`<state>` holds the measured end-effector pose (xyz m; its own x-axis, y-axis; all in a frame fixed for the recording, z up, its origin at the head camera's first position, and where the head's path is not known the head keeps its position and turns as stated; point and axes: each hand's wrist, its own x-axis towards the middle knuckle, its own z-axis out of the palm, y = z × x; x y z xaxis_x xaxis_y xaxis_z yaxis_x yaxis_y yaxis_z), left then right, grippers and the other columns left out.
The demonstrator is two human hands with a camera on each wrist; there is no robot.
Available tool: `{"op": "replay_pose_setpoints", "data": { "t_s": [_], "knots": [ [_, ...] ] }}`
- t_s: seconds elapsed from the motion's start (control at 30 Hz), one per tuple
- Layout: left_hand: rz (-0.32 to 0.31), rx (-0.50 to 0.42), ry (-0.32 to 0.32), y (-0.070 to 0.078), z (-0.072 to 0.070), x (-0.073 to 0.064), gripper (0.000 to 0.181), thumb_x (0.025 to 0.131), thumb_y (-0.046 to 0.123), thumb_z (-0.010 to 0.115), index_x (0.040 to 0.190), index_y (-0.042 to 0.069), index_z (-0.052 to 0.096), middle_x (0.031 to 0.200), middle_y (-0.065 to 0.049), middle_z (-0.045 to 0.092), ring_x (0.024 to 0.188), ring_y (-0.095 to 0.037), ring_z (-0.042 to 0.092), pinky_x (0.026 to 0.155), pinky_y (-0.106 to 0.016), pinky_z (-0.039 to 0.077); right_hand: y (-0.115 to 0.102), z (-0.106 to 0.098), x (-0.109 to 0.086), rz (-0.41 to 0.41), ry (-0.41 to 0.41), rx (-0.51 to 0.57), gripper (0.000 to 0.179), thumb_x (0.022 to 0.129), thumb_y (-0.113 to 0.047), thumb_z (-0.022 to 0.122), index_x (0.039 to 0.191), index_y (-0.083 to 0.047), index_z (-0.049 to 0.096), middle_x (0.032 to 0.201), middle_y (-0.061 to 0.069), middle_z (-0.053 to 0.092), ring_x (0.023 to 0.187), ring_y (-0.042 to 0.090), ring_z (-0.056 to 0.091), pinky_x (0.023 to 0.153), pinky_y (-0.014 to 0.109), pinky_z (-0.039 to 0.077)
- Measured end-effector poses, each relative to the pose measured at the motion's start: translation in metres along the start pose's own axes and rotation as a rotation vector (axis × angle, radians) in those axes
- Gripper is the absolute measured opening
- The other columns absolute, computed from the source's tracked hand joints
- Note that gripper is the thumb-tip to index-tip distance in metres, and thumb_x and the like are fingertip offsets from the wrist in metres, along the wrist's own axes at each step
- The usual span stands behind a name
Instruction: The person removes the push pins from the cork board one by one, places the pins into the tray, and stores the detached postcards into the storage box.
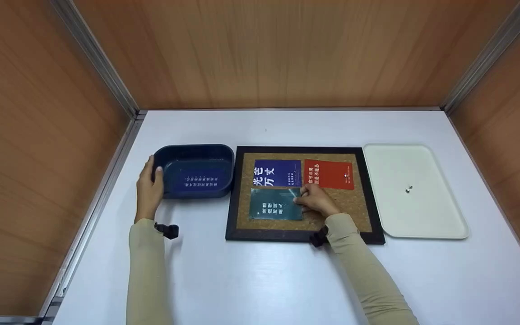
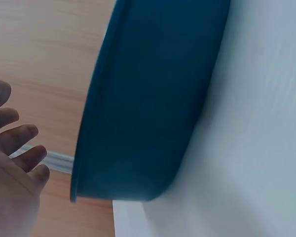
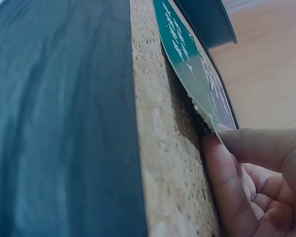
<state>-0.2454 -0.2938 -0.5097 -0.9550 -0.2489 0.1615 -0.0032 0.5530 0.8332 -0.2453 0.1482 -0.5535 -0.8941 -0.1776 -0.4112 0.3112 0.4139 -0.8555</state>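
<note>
My right hand (image 1: pixel 318 200) pinches the right edge of a dark green card (image 1: pixel 271 205) with white characters, between thumb and index finger. The card lies over the lower left of a black-framed cork board (image 1: pixel 352 214). In the right wrist view the pinched edge of the green card (image 3: pixel 187 64) curves up off the cork. Above it on the board are a blue card (image 1: pixel 287 168) and a red card (image 1: pixel 334 176). My left hand (image 1: pixel 149 192) is at the left side of a dark blue basin (image 1: pixel 194 148), its fingers loosely extended. Whether it touches the rim I cannot tell.
Inside the basin lies a blue card (image 1: pixel 199 180) with white text. A pale tray (image 1: pixel 404 158) stands right of the board, with small metallic pieces (image 1: pixel 408 189) on it. Wooden panels (image 1: pixel 287 54) enclose the white table (image 1: pixel 242 280).
</note>
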Motion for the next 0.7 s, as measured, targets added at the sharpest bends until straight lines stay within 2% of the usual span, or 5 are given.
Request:
{"op": "replay_pose_setpoints", "data": {
  "t_s": [0.23,0.5,0.7],
  "knots": [
    [-0.038,-0.025,0.029,-0.013,-0.005,0.000,0.054,0.104,0.028,0.037,0.153,0.008,0.024,0.158,-0.013,0.024,0.148,-0.027,0.019,0.122,-0.037,0.016,0.001,0.000,0.000,-0.012,0.009,0.002,0.021,0.085,-0.004,0.069,0.089,-0.004,0.048,0.071,0.001,0.050,0.052,0.010,0.057,0.051,0.022,0.053],
    [-0.067,-0.038,0.015,-0.024,-0.004,0.000,0.055,0.104,0.028,0.036,0.153,0.007,0.021,0.160,-0.012,0.020,0.148,-0.025,0.016,0.123,-0.036,0.014,0.002,0.000,0.001,-0.013,0.010,0.018,0.022,0.085,-0.003,0.069,0.090,-0.004,0.048,0.073,0.001,0.048,0.054,0.010,0.057,0.052,0.022,0.054],
    [-0.130,-0.054,-0.008,-0.031,-0.006,0.000,0.058,0.105,0.033,0.032,0.155,0.010,0.016,0.161,-0.010,0.017,0.149,-0.024,0.015,0.123,-0.037,0.015,0.002,0.000,0.001,-0.012,0.014,0.029,0.023,0.085,-0.004,0.070,0.091,-0.003,0.049,0.073,0.001,0.050,0.052,0.009,0.056,0.051,0.021,0.054]
  ]
}}
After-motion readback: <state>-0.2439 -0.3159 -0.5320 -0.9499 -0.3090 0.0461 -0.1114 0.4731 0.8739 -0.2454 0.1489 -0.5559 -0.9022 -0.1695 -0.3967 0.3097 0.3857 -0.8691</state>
